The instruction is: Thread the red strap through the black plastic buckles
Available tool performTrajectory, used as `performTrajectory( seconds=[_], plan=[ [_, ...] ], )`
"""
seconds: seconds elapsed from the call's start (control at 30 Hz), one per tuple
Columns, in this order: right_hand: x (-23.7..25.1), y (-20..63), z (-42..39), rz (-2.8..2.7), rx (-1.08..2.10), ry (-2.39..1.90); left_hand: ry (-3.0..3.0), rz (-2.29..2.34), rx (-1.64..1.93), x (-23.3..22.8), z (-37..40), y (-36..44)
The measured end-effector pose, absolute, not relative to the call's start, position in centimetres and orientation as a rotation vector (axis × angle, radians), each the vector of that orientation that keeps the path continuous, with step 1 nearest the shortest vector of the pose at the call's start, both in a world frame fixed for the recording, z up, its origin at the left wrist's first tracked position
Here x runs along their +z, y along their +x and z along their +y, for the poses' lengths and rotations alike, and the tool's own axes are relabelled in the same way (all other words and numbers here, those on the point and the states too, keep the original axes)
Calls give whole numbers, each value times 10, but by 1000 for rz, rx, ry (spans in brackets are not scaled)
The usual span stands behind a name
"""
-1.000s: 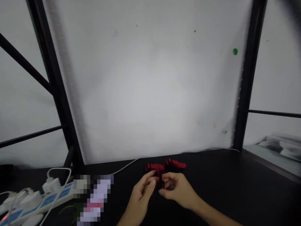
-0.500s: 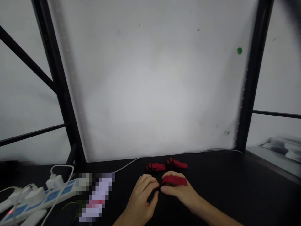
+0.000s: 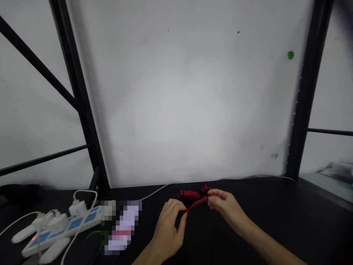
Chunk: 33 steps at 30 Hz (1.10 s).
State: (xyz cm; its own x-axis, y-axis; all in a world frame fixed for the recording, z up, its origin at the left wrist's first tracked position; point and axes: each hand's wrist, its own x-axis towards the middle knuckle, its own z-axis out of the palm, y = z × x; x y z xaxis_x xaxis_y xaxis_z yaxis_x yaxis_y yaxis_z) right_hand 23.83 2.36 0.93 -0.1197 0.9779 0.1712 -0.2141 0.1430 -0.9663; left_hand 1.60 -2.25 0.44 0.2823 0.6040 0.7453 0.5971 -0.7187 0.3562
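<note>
A red strap (image 3: 196, 203) is stretched between my two hands, a little above the black tabletop. My left hand (image 3: 171, 224) pinches its near left end between thumb and fingers. The right end is in the closed fingers of my right hand (image 3: 224, 202), which hide that part. Just behind the strap lies a bundled red strap with black bands (image 3: 189, 194). A second red and black bundle (image 3: 204, 190) sits beside it to the right, partly covered by my right hand.
At the left, a white power strip (image 3: 66, 226) holds several white plugs and cables. Next to it lies a blurred-out pale purple item (image 3: 127, 224). A thin white cable (image 3: 157, 190) runs along the white back panel (image 3: 187, 110). Black frame posts (image 3: 306, 92) stand on both sides.
My right hand has moved right and slightly up, drawing the red strap out straight from my left hand. The left hand keeps its pinch. The whole view has shifted a little.
</note>
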Motion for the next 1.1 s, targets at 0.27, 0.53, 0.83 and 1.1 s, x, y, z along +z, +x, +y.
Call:
performTrajectory(
  seconds=[0.27, 0.53, 0.83, 1.1],
  plan=[
    [11, 274, 22, -2059, 991, -1186, 2148, 1226, 1626, 7, -6, 3],
    [16, 260, 9, -2236, 861, -991, 2149, 1057, 1494, 5, -17, 15],
    [0, 224, 11, -1549, 1420, -596, 2188, 1015, 1461, -6, -24, 25],
    [18, 255, 46, -1421, 963, -823, 2730, 970, 1065, -14, -16, 19]
  ],
)
